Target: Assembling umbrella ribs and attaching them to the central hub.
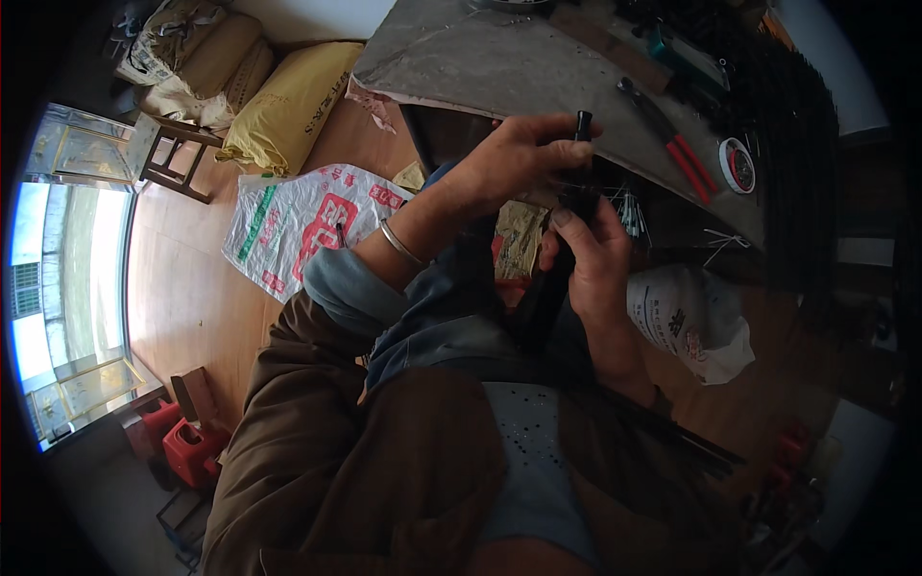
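Pinching the black stick (583, 125) farther with left hand (514, 158) and the dark piece (580, 198) nearer with right hand (597, 252); seemingly adjusting both; next, probably requiring steady grip.

Left hand (538, 154) and right hand (597, 252) grip a slender dark object (583, 126) at the near edge of the table (461, 48), red-handled pliers (673, 149) and round tin (738, 165) lying toward its near right corner.

Red and green characters mark the white sheet (309, 223) left of the fingers (576, 233); dark characters mark the yellow sack (293, 108) ahead-left of them and the white bag (687, 322) to their right.
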A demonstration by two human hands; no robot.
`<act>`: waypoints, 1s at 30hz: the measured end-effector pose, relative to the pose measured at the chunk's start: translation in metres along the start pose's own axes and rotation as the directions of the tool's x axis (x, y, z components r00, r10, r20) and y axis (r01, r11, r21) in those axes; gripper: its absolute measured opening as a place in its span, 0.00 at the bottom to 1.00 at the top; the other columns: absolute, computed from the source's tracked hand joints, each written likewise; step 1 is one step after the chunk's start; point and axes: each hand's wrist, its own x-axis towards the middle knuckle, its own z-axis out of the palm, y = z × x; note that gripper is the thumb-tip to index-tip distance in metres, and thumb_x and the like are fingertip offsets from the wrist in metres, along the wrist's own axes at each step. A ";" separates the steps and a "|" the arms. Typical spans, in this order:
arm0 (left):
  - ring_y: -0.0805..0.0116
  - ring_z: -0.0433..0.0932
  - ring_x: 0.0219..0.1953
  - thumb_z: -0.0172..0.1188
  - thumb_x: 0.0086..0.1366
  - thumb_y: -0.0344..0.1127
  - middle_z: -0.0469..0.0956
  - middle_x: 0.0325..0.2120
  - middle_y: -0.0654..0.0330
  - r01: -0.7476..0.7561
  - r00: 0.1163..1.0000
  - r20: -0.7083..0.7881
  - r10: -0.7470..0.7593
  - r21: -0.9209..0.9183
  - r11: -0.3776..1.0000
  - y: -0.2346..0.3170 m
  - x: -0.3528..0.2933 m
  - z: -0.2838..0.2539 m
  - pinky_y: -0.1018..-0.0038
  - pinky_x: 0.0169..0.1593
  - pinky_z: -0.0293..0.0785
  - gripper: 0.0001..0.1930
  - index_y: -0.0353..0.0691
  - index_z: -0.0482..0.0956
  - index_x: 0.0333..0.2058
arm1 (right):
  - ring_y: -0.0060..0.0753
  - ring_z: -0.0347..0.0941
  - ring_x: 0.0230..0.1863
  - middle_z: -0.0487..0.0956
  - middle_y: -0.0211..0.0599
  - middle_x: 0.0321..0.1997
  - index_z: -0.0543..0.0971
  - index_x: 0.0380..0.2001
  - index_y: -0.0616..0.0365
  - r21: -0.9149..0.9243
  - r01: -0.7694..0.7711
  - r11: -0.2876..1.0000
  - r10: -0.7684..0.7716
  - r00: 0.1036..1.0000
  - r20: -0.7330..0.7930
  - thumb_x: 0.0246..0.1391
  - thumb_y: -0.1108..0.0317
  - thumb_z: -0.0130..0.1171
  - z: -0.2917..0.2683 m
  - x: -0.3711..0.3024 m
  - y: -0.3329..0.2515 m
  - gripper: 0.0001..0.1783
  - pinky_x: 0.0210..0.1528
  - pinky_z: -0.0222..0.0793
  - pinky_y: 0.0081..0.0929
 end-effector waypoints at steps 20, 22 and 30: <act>0.74 0.76 0.40 0.54 0.67 0.36 0.80 0.38 0.61 -0.004 1.000 0.027 0.006 -0.080 0.997 -0.005 -0.004 -0.005 0.77 0.46 0.72 0.19 0.37 0.72 0.54 | 0.21 0.68 0.22 0.71 0.29 0.26 0.73 0.38 0.59 0.024 -0.028 0.999 0.028 1.000 -0.010 0.56 0.70 0.57 -0.005 0.000 0.004 0.08 0.21 0.65 0.20; 0.74 0.76 0.40 0.55 0.67 0.36 0.80 0.37 0.61 -0.008 1.000 0.016 0.009 -0.072 0.997 -0.006 -0.004 -0.005 0.77 0.46 0.72 0.18 0.37 0.73 0.54 | 0.21 0.68 0.22 0.71 0.30 0.26 0.73 0.38 0.59 0.025 -0.024 0.999 0.024 1.000 -0.017 0.56 0.70 0.58 -0.004 0.000 0.003 0.08 0.22 0.65 0.21; 0.70 0.77 0.45 0.52 0.68 0.36 0.79 0.40 0.58 0.015 0.996 0.090 0.018 -0.352 0.936 -0.010 -0.005 -0.004 0.73 0.54 0.71 0.18 0.33 0.71 0.53 | 0.25 0.69 0.23 0.72 0.31 0.27 0.73 0.38 0.60 0.086 -0.070 0.994 0.065 0.996 0.055 0.55 0.68 0.59 -0.012 0.004 0.002 0.11 0.22 0.65 0.24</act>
